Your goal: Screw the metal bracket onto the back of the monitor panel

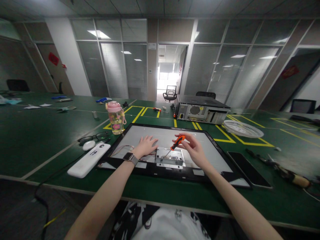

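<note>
A flat display panel [197,143] with a black frame lies on the green table in front of me, its pale grey back facing up. At its near middle sits a metal bracket [177,156]. My right hand [193,148] grips an orange-and-black screwdriver [178,142] by its handle, the shaft slanting down left to the bracket. Whether the tip touches a screw is too small to tell. My left hand [146,146], with a watch on the wrist, rests with fingers spread on the panel, left of the bracket. Thin wires [122,149] run beside it.
Left of the panel are a pink-lidded bottle [115,120], glasses [95,137] and a white power bank-like block [88,161]. A computer case [200,110], white basket [242,128] and another screwdriver [157,109] lie beyond. To the right are a phone [247,168] and a cable bundle [282,170].
</note>
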`<state>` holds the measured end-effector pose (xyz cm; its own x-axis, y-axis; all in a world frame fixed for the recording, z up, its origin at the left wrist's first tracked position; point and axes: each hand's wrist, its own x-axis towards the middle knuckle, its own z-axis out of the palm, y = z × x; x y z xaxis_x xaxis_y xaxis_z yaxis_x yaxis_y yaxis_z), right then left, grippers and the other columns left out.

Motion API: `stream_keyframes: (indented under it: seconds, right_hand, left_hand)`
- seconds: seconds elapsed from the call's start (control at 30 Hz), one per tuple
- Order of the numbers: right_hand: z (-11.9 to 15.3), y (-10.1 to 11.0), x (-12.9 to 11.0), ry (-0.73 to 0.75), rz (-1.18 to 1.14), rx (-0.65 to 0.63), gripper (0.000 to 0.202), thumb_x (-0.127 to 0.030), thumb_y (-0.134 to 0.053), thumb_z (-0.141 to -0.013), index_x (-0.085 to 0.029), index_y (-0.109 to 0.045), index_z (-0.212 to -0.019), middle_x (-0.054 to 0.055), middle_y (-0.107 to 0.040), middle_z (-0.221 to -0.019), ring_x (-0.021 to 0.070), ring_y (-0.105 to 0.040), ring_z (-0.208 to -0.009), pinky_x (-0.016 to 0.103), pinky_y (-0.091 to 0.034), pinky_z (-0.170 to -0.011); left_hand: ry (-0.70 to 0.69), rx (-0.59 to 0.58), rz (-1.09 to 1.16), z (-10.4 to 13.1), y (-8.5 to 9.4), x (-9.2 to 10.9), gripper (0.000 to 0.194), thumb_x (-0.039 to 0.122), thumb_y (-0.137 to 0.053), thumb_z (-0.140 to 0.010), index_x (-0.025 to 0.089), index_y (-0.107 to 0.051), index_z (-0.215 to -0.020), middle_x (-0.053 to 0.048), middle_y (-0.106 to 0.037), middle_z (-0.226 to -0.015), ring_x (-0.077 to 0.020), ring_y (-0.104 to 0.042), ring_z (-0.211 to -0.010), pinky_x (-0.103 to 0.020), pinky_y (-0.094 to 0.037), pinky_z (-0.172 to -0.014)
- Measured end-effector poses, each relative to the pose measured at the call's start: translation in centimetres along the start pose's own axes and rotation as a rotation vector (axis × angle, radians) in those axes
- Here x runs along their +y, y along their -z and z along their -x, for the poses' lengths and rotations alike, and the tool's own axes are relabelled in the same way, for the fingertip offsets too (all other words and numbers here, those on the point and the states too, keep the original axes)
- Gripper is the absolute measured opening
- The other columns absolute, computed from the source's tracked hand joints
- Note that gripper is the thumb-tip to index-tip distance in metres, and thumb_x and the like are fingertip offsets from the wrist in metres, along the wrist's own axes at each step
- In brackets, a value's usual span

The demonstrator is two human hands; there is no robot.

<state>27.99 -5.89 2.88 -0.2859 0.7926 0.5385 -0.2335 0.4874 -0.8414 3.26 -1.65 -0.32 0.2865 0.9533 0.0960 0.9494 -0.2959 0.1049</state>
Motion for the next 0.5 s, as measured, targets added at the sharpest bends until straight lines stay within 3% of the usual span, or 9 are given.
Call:
stream_keyframes:
  seconds: [0.5]
  right_hand:
    - [0.02,0.36,0.63,-0.003,0.078,0.136,0.033,-0.042,-0.067,-0.085,-0.025,-0.061,-0.114,0.007,-0.067,-0.114,0.0233,-0.072,-0.092,0.046,-0.061,-0.084]
  left_hand:
    - [0.008,-0.024,-0.017,0.01,0.18,-0.01,0.049,0.044,-0.041,-0.097,0.026,-0.044,-0.143,-0.015,-0.038,-0.152,-0.0355,-0.033,-0.142,-0.06,-0.027,-0.112]
